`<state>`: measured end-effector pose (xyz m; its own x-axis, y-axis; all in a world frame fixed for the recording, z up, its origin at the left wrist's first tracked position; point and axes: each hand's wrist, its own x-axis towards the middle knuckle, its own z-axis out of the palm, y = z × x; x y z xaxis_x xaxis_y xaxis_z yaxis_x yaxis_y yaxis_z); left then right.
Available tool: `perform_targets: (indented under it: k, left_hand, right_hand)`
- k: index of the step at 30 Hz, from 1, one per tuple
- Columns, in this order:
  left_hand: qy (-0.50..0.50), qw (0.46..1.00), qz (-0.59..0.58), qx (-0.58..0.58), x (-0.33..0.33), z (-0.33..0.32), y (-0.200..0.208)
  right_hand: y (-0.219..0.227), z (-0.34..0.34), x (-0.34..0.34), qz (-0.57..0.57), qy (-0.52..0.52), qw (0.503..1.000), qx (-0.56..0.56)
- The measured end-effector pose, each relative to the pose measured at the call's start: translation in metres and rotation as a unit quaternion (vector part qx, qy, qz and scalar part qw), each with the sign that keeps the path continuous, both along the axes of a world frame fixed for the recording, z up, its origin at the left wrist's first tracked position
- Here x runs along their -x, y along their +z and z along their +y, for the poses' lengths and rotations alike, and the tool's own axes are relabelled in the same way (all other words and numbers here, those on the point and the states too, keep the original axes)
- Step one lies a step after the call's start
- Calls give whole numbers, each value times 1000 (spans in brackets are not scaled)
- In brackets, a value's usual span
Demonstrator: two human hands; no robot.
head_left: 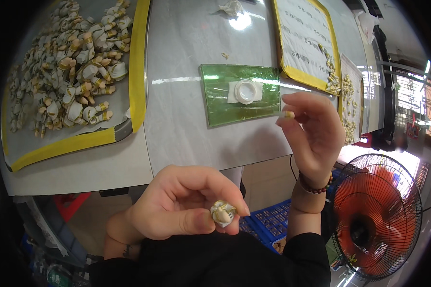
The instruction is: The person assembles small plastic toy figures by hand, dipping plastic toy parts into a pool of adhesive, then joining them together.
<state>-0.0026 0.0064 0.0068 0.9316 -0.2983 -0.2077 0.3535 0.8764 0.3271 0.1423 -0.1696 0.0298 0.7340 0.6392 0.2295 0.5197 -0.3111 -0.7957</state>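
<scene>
Down in front of my body, my left hand pinches a small white figurine part with gold trim between thumb and fingers. My right hand, raised at the table's near edge, grips a tiny peach-coloured piece with a gold band between thumb and fingertip. The two held parts are apart. Just beyond and left of the right hand lies a green board. A small round white dish sits on a white square in its middle.
At the left, a tray edged with yellow tape holds a heap of white-and-gold figurine parts. Another yellow-edged tray with small pieces lies far right, beside many more loose pieces. An orange fan stands right, near a blue crate.
</scene>
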Motion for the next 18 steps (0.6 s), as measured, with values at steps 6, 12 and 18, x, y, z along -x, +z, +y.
perform_targets:
  k: [6, 12, 18]
  left_hand:
    - [12, 1000, 3, 5, 4, 4, 1]
    - [20, 1000, 0, 10, 5, 6, -1]
    - [34, 999, 5, -5, 4, 6, -1]
  right_hand:
    - [-4, 10, -16, -6, 56, 997, 43]
    - [-4, 17, -22, -164, 75, 976, 120]
    - [-4, 23, -21, -255, 106, 952, 135]
